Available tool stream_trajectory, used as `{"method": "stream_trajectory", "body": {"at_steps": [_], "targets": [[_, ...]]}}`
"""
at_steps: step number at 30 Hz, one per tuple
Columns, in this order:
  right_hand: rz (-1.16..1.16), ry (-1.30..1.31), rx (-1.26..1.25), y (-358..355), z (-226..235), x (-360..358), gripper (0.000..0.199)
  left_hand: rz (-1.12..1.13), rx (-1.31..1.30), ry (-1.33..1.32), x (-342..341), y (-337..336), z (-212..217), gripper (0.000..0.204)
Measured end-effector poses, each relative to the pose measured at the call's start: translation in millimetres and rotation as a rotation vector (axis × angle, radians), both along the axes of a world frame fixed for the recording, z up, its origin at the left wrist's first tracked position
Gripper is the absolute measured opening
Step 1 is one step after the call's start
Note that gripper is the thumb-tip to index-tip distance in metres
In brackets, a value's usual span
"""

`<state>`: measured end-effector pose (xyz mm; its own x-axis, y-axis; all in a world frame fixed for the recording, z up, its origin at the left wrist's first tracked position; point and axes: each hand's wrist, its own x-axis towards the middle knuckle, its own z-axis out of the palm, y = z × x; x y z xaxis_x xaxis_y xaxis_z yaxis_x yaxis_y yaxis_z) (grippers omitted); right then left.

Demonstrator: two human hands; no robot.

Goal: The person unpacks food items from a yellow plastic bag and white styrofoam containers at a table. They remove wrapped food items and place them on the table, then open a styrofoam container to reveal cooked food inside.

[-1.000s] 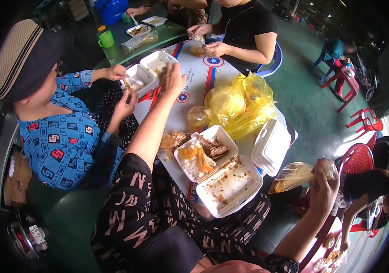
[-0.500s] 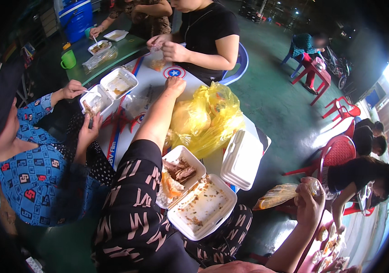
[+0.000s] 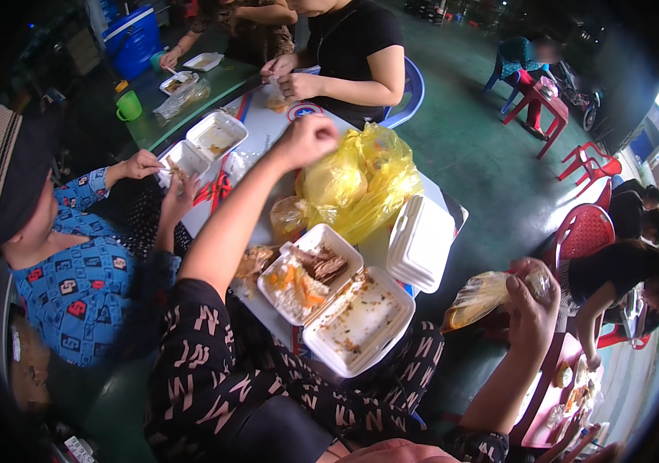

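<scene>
My left hand [image 3: 310, 143] is raised over the far left side of a yellow plastic bag [image 3: 360, 185], its fingers curled in and slightly blurred. Whatever it may hold is hidden. Off the table's right side, my right hand [image 3: 534, 297] grips the gathered neck of a clear plastic bag [image 3: 476, 299] with brown liquid at its bottom. Right in front of me lies an open white foam food box [image 3: 360, 320]. White rice, orange shreds and pieces of meat [image 3: 325, 262] fill one half; brown crumbs and sauce smear the other.
A closed white foam box [image 3: 422, 243] stands right of the yellow bag. Another open foam box [image 3: 217, 139] is at the left, by a person in a blue patterned shirt [image 3: 82, 293]. Across the table, a person in black [image 3: 356, 62] handles a small bag. Red chairs [image 3: 584, 231] stand at right.
My left hand has lifted from the tabletop and drawn back toward the yellow bag. The rice in the box has come into view. My right hand keeps its hold on the clear bag.
</scene>
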<state>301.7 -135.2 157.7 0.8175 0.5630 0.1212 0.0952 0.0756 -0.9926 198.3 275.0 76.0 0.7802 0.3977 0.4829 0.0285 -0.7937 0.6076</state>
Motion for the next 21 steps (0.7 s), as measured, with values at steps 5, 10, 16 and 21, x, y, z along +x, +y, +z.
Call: {"method": "stream_trajectory", "body": {"at_steps": [5,10,16,21], "targets": [[0.195,-0.203,-0.136,22,29,-31,0.034,-0.56,-0.248,-0.2,-37,-160,65,0.006],[0.416,-0.175,-0.2,45,29,-54,0.028,-0.553,-0.345,-0.315,-61,-216,68,0.008],[0.461,-0.21,-0.231,50,16,-67,0.018,-0.461,-0.688,-0.297,-92,-230,45,0.01],[0.446,-0.102,-0.157,60,4,-70,0.011,-0.604,-1.305,-0.56,-109,-228,30,0.008]]}}
